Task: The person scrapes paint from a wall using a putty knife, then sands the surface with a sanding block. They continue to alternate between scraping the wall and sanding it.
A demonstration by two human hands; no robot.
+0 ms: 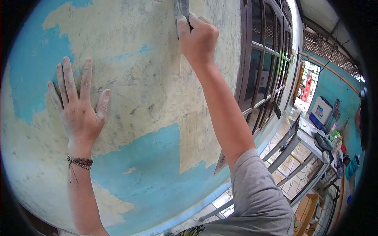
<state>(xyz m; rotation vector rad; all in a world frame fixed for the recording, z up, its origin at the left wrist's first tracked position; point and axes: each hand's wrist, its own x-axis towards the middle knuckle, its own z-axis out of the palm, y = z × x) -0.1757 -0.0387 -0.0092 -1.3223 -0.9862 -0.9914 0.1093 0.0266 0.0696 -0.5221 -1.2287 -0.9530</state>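
Observation:
Flat against the wall (149, 98), my left hand (80, 106) rests with its fingers spread and holds nothing. White dust coats its fingertips, and a braided bracelet circles the wrist. Higher up and to the right, my right hand (199, 37) is closed around a scraper (182, 7) with a flat grey blade. The blade points up along the wall and its far end is cut off by the top of the view. Blue paint shows in ragged patches, upper left and lower middle, between bare cream-grey areas. Most of the scraper's handle is hidden in my fist.
Right of the wall is a brown-framed window (265, 59) with bars. Farther right stands a grey metal table (311, 135) bearing a white and blue box (321, 112) and other items. A cardboard box (307, 212) sits below on the tiled floor.

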